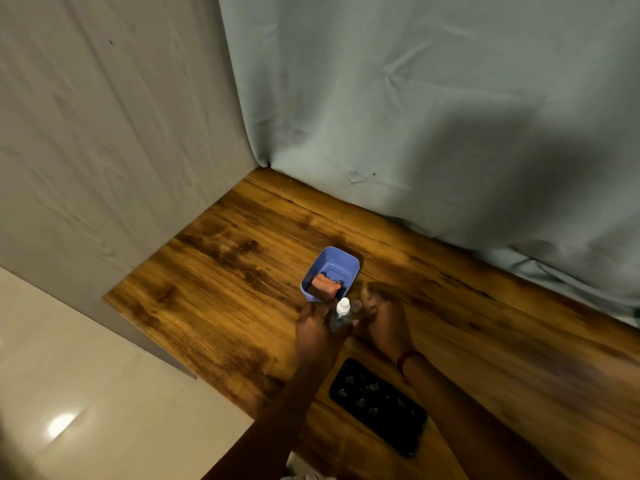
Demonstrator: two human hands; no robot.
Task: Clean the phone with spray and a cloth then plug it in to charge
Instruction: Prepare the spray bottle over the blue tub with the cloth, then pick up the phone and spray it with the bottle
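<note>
1. Head view shows both hands meeting over the wooden table (221,271), just in front of a blue tub (332,268) that holds a folded brownish cloth (325,285).
2. My left hand (317,332) has its fingers curled around a small clear spray bottle (341,315) with a white top; the bottle stands roughly upright, its top pointing away from me toward the tub.
3. My right hand (384,323) sits just beside the bottle, fingers bent in toward it. That hand is blurred, so I cannot tell whether it grips the bottle, its cap, or nothing at all.
4. The phone (377,407) lies flat and dark on the table, nearer to me than both hands, between my two forearms. Its long axis runs diagonally, from close under the left wrist away toward the lower right.
5. The relation that matters: the phone lies behind the fingers, toward my body, while the nozzle faces the other way. I judge the bottle has to come back and tip down over the screen before any spray lands on it.
6. The left hand already carries the bottle and its wrist is closer to the phone's near corner, so it seems the natural one to aim.
7. The cloth is well within reach of either hand; the right looks freer to fetch it.
8. No charger or cable is visible, so the plugging-in step looks far off.
</note>
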